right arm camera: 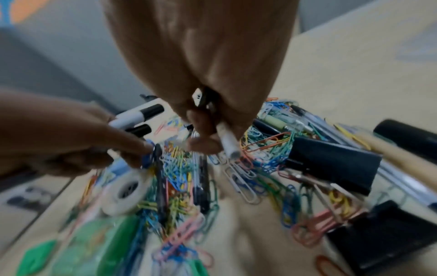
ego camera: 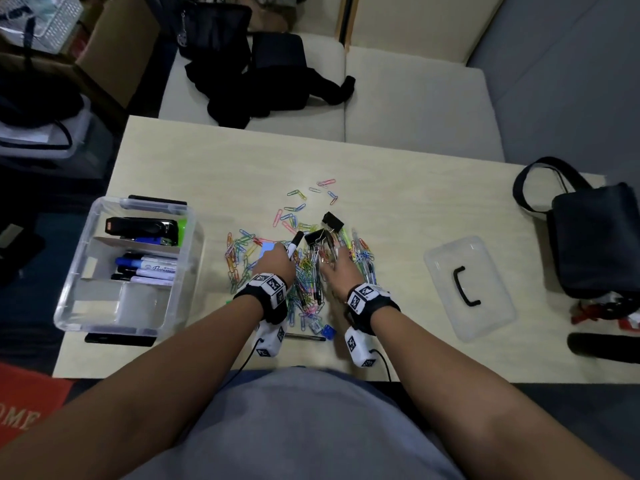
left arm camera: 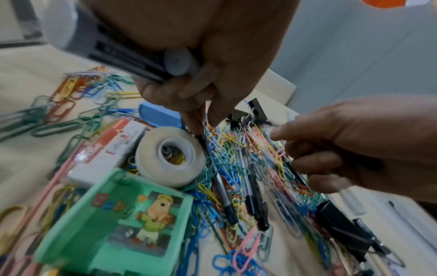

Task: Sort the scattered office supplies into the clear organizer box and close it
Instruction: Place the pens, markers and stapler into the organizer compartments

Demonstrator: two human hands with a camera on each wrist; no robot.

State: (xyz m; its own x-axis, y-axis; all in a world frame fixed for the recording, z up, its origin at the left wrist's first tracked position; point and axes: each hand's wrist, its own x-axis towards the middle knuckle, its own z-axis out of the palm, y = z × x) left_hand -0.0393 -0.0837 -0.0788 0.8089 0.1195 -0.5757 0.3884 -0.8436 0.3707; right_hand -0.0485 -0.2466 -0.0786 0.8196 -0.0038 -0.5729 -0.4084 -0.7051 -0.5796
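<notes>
Left hand (ego camera: pixel 275 263) grip clamped on markers (ego camera: pixel 296 243), right hand (ego camera: pixel 337 268) grip on a pen (right arm camera: pixel 228 144), above paperclips (ego camera: pixel 242 251).

we note a matt pale wood-grain table (ego camera: pixel 398 188); clear glossy plastic organizer box (ego camera: pixel 74 271) and lid (ego camera: pixel 485 306); coated wire paper clips (ego camera: pixel 239 258); black metal binder clip (right arm camera: pixel 331 164); translucent tape roll (left arm camera: pixel 170 156).

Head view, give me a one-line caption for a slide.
Both hands dig into a paper clip pile; left hand grips markers, organizer box open, lid aside.
</notes>
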